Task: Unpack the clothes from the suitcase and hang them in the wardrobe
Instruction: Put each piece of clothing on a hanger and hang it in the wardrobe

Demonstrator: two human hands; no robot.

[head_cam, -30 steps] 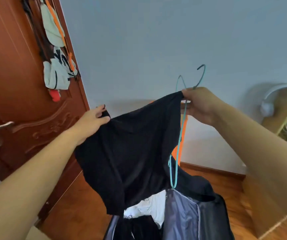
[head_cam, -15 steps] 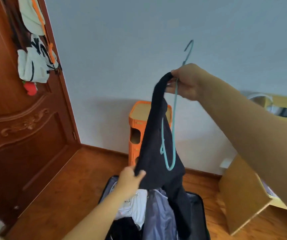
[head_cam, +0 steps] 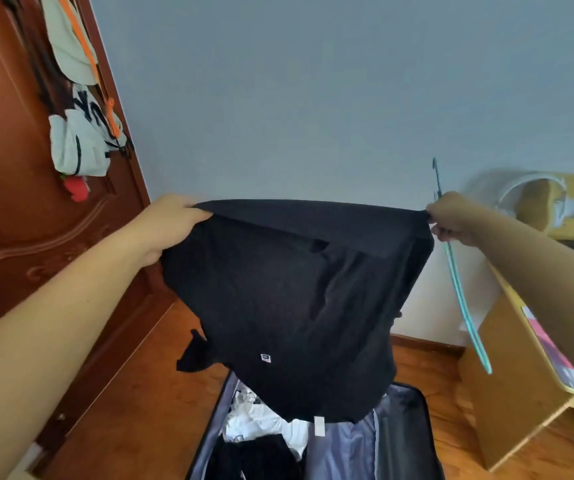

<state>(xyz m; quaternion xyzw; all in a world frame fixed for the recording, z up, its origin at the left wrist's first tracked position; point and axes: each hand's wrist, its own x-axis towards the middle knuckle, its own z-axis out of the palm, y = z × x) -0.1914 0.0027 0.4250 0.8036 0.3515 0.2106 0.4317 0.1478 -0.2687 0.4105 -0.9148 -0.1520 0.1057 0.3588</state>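
Observation:
A black T-shirt (head_cam: 292, 299) with a small chest logo is stretched out flat in the air between both hands. My left hand (head_cam: 171, 223) grips its left edge. My right hand (head_cam: 451, 216) pinches its right edge and also holds a teal hanger (head_cam: 465, 306), which dangles down to the right of the shirt with its hook above my fist. Below the shirt lies the open suitcase (head_cam: 403, 441) on the floor, with white clothes (head_cam: 261, 420) and black clothes (head_cam: 254, 459) inside it.
A brown wooden door (head_cam: 12, 237) stands at the left with white bags (head_cam: 81, 143) hanging on it. A light wooden desk (head_cam: 507, 386) is at the right, with white headphones (head_cam: 534, 192) on a stand. The floor is wood.
My left hand rose from the suitcase and took the shirt's other edge. The shirt, hanging bunched from my right hand before, is now spread wide. My right hand moved right with the hanger.

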